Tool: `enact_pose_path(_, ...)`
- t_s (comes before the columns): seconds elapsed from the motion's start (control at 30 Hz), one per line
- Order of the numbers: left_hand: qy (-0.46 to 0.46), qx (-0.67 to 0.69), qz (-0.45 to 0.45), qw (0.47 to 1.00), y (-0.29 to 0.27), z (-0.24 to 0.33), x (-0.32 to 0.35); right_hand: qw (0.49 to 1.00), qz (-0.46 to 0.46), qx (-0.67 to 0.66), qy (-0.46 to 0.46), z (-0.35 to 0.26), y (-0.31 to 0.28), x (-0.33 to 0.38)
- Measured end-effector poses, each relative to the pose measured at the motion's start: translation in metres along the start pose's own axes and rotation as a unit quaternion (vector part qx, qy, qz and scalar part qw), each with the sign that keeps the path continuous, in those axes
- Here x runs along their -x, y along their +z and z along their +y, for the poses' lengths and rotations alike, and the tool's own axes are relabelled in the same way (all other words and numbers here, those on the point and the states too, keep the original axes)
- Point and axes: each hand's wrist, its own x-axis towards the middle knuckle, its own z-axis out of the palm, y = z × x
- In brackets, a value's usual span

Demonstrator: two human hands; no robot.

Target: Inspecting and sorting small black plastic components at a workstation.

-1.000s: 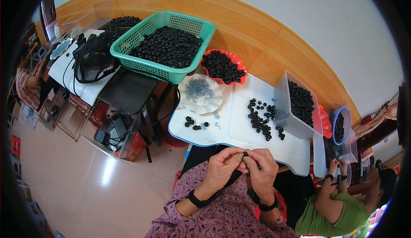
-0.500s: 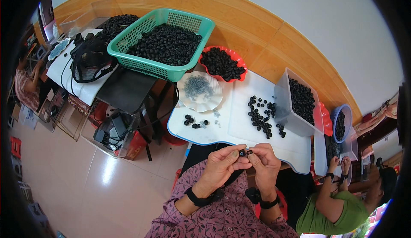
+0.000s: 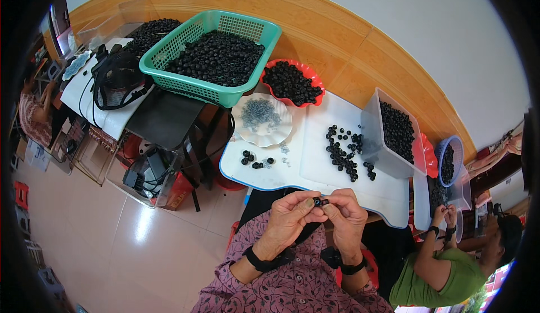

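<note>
Over the table's front edge, my left hand (image 3: pixel 288 218) pinches a small round black part (image 3: pixel 317 201) between thumb and fingertips. Close against it, my right hand (image 3: pixel 347 218) grips a second small black piece (image 3: pixel 325 202); the two pieces appear to touch, though fingers cover most of them. On the white table (image 3: pixel 315 169) beyond my hands, loose black round parts (image 3: pixel 342 154) lie scattered to the right. A few more black parts (image 3: pixel 247 157) sit at the left, near some tiny clear pieces (image 3: pixel 285 149). A white scalloped plate (image 3: pixel 286 134) holds a pile of small clear pieces (image 3: pixel 260 113).
Black parts fill a green basket (image 3: pixel 228 96), a red bowl (image 3: pixel 318 81) and a clear plastic bin (image 3: pixel 374 144). A dark stool (image 3: pixel 166 116) and a box of adapters and cables (image 3: pixel 147 169) stand left. At right, a green-shirted co-worker (image 3: pixel 444 276) handles something near a blue basket (image 3: pixel 457 150).
The two black pieces have come together between my fingertips, where a small gap showed before. My right hand has shifted slightly left.
</note>
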Motion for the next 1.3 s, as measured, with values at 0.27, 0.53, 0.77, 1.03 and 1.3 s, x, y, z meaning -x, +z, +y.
enact_pose_path(0.27, 0.009, -0.023, 0.002, 1.000, -0.003, -0.002, 0.000, 1.000, 0.002, -0.008, 0.002, 0.003, 0.001, 0.000)
enact_pose_path(0.53, 0.018, -0.034, -0.003, 0.999, -0.004, -0.003, 0.000, 1.000, 0.004, 0.002, 0.010, 0.004, 0.002, 0.000)
enact_pose_path(0.77, 0.024, -0.038, 0.021, 0.999, -0.002, -0.004, 0.002, 1.000, 0.005, 0.030, 0.004, -0.003, 0.005, 0.000)
enact_pose_path(1.03, 0.048, -0.031, 0.011, 0.998, -0.001, -0.005, 0.000, 0.997, -0.002, 0.068, -0.022, -0.003, 0.003, -0.002)
enact_pose_path(1.3, 0.055, -0.032, 0.034, 0.997, -0.007, -0.013, 0.000, 0.999, 0.000, 0.041, -0.017, 0.003, 0.004, 0.000)
